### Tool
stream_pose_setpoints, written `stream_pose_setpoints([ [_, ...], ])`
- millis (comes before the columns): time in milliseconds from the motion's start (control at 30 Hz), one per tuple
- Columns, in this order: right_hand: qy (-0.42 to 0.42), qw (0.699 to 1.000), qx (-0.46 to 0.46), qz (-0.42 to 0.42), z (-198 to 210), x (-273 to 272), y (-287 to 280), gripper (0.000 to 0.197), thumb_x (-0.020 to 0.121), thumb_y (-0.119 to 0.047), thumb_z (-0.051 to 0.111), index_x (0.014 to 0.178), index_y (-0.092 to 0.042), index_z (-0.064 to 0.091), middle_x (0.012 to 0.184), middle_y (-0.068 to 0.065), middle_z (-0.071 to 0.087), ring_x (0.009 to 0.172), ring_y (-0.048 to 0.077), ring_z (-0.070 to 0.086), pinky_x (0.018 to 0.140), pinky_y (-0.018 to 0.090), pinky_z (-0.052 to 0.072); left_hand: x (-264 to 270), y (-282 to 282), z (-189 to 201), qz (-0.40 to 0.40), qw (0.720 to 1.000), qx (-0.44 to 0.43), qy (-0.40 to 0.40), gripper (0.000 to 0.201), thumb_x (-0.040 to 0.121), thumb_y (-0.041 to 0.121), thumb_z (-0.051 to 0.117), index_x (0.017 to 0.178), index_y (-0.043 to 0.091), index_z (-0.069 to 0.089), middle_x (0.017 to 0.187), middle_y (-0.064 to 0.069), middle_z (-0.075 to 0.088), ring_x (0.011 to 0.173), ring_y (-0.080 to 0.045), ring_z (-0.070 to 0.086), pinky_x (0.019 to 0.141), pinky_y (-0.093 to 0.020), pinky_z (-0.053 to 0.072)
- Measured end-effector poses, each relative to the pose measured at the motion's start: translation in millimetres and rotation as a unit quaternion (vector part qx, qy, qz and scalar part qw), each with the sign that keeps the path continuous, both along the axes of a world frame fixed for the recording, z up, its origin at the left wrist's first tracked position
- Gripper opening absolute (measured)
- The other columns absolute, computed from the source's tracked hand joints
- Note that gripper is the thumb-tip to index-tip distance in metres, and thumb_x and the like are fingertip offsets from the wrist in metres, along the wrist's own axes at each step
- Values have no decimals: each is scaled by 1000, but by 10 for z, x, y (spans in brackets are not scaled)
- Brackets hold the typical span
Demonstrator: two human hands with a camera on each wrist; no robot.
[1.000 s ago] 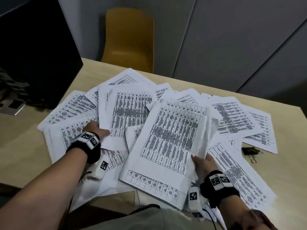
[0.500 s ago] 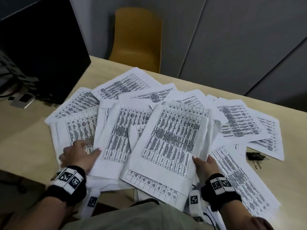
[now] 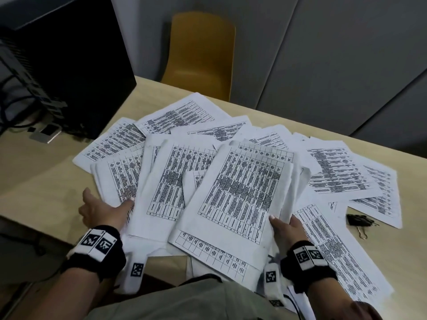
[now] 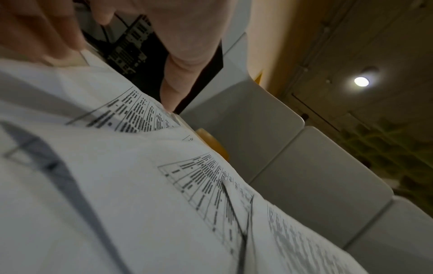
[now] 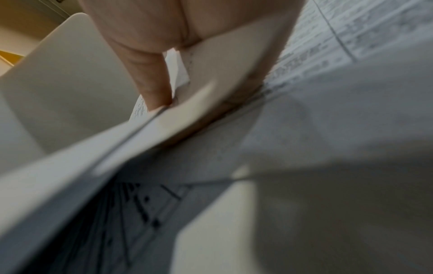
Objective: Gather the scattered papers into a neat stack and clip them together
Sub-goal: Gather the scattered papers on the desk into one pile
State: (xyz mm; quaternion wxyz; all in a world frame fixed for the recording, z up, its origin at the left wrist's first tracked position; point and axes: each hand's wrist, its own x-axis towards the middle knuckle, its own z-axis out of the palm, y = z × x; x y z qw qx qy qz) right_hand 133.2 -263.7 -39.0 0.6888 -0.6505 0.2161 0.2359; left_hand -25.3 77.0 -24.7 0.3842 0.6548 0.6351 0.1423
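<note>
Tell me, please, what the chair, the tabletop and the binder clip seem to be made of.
Chair: probably moulded plastic, matte mustard, one seamless curved shell. Table: pale wood-look laminate or veneer, faint grain, low sheen. Binder clip: black painted metal body, bare wire handles, likely steel.

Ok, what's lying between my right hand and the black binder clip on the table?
Only printed sheets, lying loose and overlapped, fill the stretch from the right hand almost to the binder clip. The head view shows this.

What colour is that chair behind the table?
The chair is a plain mustard yellow with no pattern. It shows best in the head view.
</note>
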Motion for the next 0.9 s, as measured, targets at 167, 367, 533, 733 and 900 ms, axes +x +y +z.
stream_pose_setpoints([
  [167, 1, 1000, -5, 8, 7, -2, -7, 19, 87, 1, 55, 106, 2, 52, 79, 16, 63, 71, 27, 62, 51, 31, 53, 54, -61, 3, 11, 997, -73, -31, 100, 65, 20, 81, 142, 14, 18, 140, -26, 34, 127, -43, 39, 104, -48, 37],
  [367, -17, 999, -31, -1, -85, 37, -26, 26, 84, 6, 57, 109, 10, 52, 71, 14, 65, 65, 26, 63, 54, 26, 56, 151, -153, -37, -8, 995, -34, -91, 66, 64, 14, 82, 119, 4, 47, 121, -17, 61, 108, -34, 59, 95, -41, 46],
  [533, -13, 1000, -18, 0, -58, 31, -14, 10, 85, 7, 56, 90, -1, 55, 76, 16, 62, 70, 26, 61, 68, 35, 53, 138, -228, -49, -51, 987, -109, -108, 27, 69, 12, 78, 91, 5, 65, 100, -19, 70, 88, -30, 66, 85, -39, 53],
  [733, -15, 1000, -19, -8, -26, 20, -9, 18, 84, 7, 57, 102, 2, 52, 76, 16, 61, 69, 27, 60, 48, 21, 54, 175, -399, -43, -134, 972, -168, -91, 21, 82, 0, 64, 102, -7, 63, 105, -19, 66, 89, -29, 61, 77, -28, 49],
  [900, -25, 999, -30, -4, -46, 24, -12, 22, 84, 8, 57, 105, 4, 52, 75, 16, 61, 68, 27, 60, 44, 18, 52, 107, -196, 57, -96, 990, -49, -92, 23, 87, 11, 58, 103, -4, 64, 102, -20, 67, 95, -33, 65, 86, -39, 48],
])
